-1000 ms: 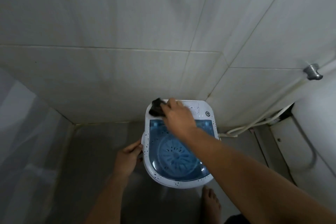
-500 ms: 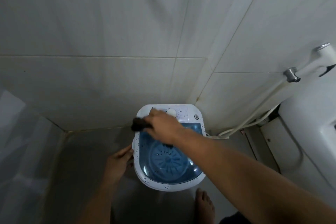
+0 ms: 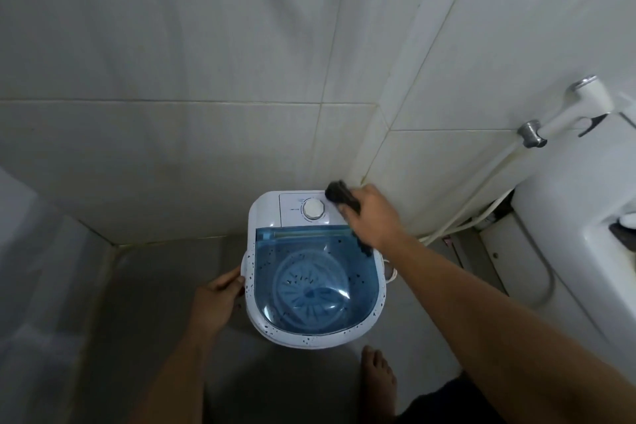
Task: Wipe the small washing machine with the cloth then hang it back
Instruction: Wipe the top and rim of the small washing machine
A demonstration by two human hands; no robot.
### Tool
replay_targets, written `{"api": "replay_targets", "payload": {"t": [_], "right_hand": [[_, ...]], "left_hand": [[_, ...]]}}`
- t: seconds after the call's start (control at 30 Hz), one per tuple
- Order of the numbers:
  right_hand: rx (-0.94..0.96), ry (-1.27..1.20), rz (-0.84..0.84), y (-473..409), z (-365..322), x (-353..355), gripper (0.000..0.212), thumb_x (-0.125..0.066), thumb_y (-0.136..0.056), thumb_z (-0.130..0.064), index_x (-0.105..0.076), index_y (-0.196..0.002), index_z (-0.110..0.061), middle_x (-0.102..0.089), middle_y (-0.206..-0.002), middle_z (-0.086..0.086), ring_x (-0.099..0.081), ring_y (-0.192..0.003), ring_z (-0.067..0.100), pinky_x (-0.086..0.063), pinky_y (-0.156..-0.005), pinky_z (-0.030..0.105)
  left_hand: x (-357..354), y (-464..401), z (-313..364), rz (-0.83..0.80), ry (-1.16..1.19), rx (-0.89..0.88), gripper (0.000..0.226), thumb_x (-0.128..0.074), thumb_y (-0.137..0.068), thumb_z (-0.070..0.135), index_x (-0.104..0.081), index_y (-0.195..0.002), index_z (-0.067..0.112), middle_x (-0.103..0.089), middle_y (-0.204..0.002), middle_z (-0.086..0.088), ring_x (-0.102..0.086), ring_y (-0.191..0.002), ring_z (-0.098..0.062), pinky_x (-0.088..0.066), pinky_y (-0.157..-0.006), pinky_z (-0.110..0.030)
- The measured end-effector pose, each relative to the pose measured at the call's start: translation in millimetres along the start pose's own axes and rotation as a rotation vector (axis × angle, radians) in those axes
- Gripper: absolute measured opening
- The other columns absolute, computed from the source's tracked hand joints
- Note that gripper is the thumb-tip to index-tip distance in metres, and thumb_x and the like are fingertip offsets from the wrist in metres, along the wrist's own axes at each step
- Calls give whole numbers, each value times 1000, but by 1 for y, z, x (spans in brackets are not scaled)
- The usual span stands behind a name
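Note:
A small white washing machine (image 3: 268, 213) with a clear blue lid and a round white dial stands on the floor in the tiled corner. Dark specks dot its white rim and lid. My right hand (image 3: 377, 220) grips a dark cloth (image 3: 339, 194) and presses it on the back right corner of the control panel, right of the dial. A strip of cloth hangs below the hand over the lid's right edge. My left hand (image 3: 215, 303) holds the machine's left side, fingers curled on the rim.
Tiled walls (image 3: 172, 79) close in behind and to the right. A white hand sprayer (image 3: 581, 103) with its hose hangs on the right wall above a white toilet (image 3: 585, 217). My bare foot (image 3: 378, 379) stands on the grey floor just in front of the machine.
My right hand has swept the cloth from the left side of the control panel across to its back right corner, uncovering the dial. The left hand keeps its hold.

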State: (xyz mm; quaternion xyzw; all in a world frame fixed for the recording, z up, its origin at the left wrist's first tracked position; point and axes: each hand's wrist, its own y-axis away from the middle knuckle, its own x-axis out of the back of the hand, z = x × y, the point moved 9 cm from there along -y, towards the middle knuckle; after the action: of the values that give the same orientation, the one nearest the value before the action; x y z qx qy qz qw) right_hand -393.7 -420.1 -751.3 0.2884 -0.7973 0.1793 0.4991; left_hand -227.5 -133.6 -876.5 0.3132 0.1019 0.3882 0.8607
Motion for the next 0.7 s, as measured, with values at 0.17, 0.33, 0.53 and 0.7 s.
{"api": "replay_targets", "payload": {"t": [0.17,0.33,0.53,0.7], "right_hand": [[-91,71,62,-9,-9,-12,38,-59,-99,-34,-62,-133,-17,-54,-119,13,-56,-108,34,-56,-86,49],[63,182,0,42,-24,-27,36,-58,-100,-28,-60,-132,-12,-54,-119,14,-54,-109,34,-56,-79,47],[289,33,-211,38,-14,4,32,-65,-96,-32,-67,-126,-20,-59,-106,7,-61,-94,26,-53,-81,40],[-16,86,37,0,23,18,33,-63,-97,-33,-67,-126,-19,-58,-110,11,-60,-99,33,-56,-80,44]], "left_hand": [[5,2,4,69,-72,-25,34,-67,-94,12,-69,-128,17,-76,-84,9,-69,-94,-22,-53,-100,-44],[2,2,-1,59,-29,20,34,-64,-96,15,-67,-130,18,-77,-105,-9,-70,-107,-28,-53,-99,-47],[1,6,4,56,-64,18,35,-64,-97,19,-66,-131,19,-73,-107,-8,-68,-110,-28,-53,-100,-48],[2,9,3,91,-54,47,36,-67,-95,17,-67,-130,16,-74,-106,-10,-69,-109,-27,-53,-99,-48]]}}
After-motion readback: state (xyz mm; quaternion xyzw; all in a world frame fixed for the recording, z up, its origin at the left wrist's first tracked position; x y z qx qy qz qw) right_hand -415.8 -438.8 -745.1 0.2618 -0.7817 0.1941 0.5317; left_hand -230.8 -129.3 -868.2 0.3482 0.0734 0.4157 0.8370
